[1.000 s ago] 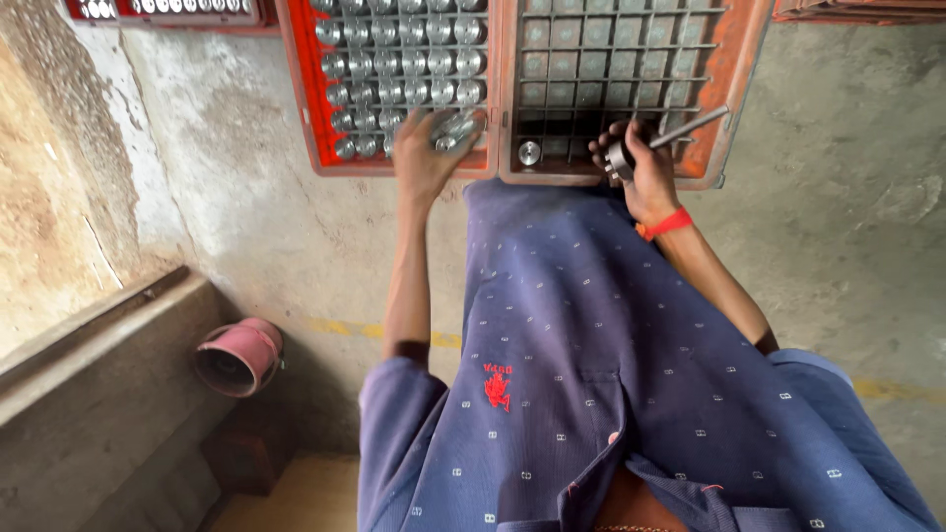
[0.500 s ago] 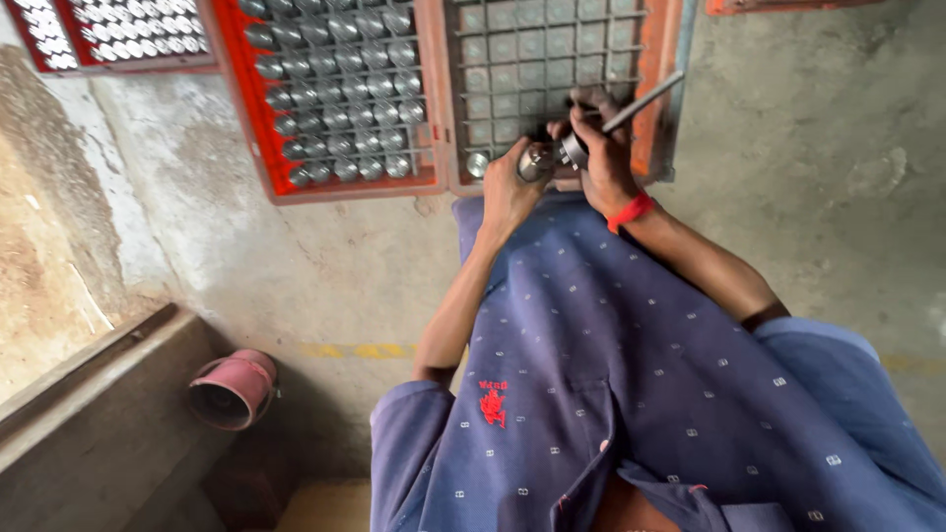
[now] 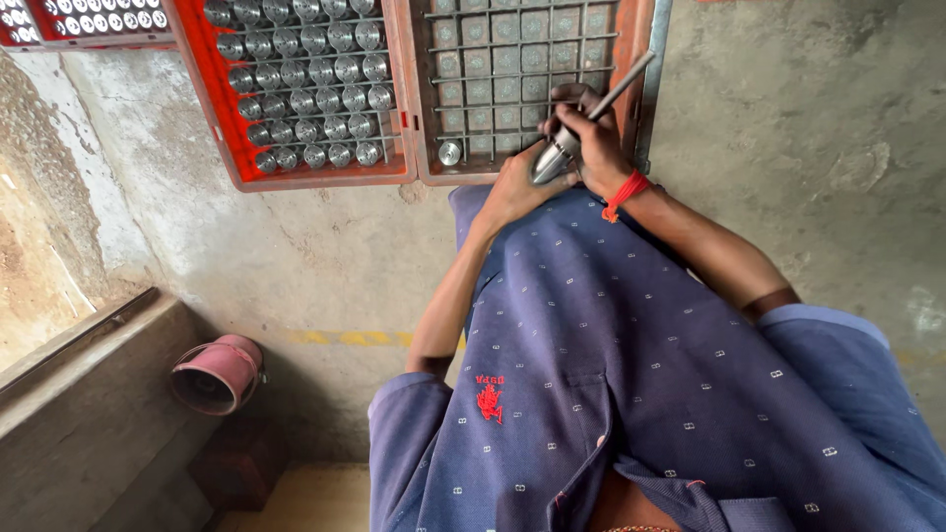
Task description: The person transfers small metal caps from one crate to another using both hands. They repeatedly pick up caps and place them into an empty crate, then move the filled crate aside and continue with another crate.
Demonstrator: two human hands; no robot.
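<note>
View from the head, looking down over a blue patterned shirt [image 3: 641,374] to a concrete floor [image 3: 808,118]. Both hands meet near the 12 o'clock edge of the picture, over the lower rim of a grid tray. The right hand [image 3: 591,148], with a red thread [image 3: 625,195] tied at its wrist, has its fingers closed around a slim metal rod [image 3: 619,91] that slants away toward 1 o'clock. The left hand [image 3: 512,187] lies at 8 o'clock from the right one and touches it; its fingers curl around a shiny metal cylinder [image 3: 552,160], which sits at the lower end of the rod. Whether the rod enters the cylinder or only rests against it cannot be told, since the fingers cover the joint.

The grid tray [image 3: 522,69], directly at 12 o'clock from the hands, has mostly vacant cells; one single cylinder [image 3: 449,153] stands in its bottom row, just at 9 o'clock from the hands. A red tray [image 3: 222,128], at 10 o'clock from the hands and touching the grid tray's side, is filled with rows of upright metal cylinders [image 3: 305,89]. A second red tray [image 3: 89,25] shows in the corner at 10 o'clock. A pink bucket [image 3: 219,372] lies on its side at 8 o'clock, beside a low concrete ledge [image 3: 89,394].
</note>
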